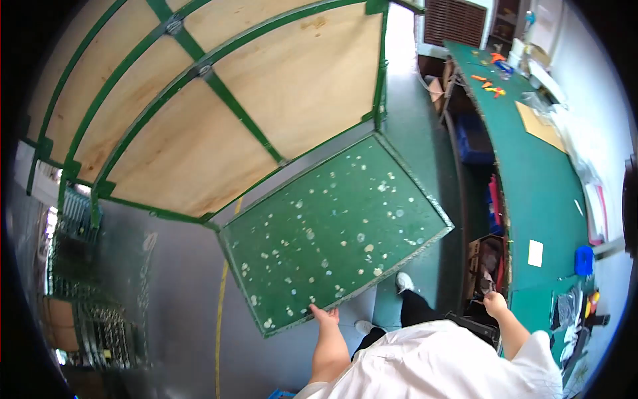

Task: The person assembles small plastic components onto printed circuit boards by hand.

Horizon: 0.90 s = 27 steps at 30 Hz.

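My left hand (pixel 324 314) grips the near edge of a green panel (pixel 319 229) that is speckled with pale round spots. The panel lies slanted in front of me, beside a large green metal frame (pixel 239 120) filled with plywood sheets. My right hand (pixel 494 302) is out to the right, beside the workbench's front edge. Its fingers are closed near an open brown carton (pixel 474 266) on the shelf under the bench. What they hold, if anything, is too small to make out.
A long green-topped workbench (pixel 531 199) runs along the right, with orange-handled tools (pixel 488 84), a brown sheet (pixel 539 126), a white card (pixel 535 253) and a blue container (pixel 584 261). Blue bins (pixel 475 139) sit beneath it. Stacked racks (pixel 100 326) stand left, past a yellow floor line (pixel 220 319).
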Each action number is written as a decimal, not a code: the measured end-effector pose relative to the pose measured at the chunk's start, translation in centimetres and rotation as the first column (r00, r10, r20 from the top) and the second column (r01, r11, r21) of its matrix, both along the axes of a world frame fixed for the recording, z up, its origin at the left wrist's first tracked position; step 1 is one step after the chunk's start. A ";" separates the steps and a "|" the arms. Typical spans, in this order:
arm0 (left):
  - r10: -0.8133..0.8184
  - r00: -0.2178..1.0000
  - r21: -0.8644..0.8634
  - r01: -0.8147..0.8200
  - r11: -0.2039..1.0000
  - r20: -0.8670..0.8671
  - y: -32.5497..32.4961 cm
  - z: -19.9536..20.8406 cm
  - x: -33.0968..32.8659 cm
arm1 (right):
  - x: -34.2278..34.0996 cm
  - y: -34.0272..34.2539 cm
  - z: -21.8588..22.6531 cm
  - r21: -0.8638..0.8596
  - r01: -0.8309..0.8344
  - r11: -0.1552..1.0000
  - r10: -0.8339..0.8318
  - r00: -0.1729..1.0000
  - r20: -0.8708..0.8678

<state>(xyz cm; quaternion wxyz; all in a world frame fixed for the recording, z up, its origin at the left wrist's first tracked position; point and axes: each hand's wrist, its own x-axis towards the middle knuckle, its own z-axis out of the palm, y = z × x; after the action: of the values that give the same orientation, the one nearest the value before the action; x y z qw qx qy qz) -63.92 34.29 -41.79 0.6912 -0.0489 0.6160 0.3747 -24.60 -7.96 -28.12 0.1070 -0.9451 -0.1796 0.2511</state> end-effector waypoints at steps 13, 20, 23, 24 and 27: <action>-0.014 0.962 0.381 -0.095 0.920 0.273 -1.9 17.2 3.0 | -22.3 -22.3 -17.0 -0.394 -0.381 0.836 -0.031 0.685 -0.728; -0.346 0.938 0.705 0.244 0.666 0.003 12.4 33.4 3.2 | -10.9 -14.2 -20.3 0.209 0.521 0.827 -0.477 0.848 -0.230; -0.156 0.946 0.814 0.323 0.482 -0.283 17.0 38.5 6.5 | -6.7 -8.0 -15.6 0.461 0.624 0.631 -0.492 0.781 -0.385; -0.201 0.902 0.798 0.432 0.420 -0.382 18.3 39.4 6.9 | -6.2 -7.3 -14.3 0.509 0.630 0.586 -0.458 0.776 -0.433; -0.234 0.819 0.678 0.568 0.467 -0.524 20.8 40.1 9.7 | -8.2 -6.7 -12.1 0.540 0.670 0.510 -0.425 0.742 -0.519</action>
<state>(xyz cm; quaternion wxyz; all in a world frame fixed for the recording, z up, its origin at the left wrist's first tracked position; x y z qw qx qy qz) -54.17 55.06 -1.65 0.5781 0.4909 0.4821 0.4386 -32.79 -14.69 -40.23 0.5575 -0.7832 0.0726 0.2656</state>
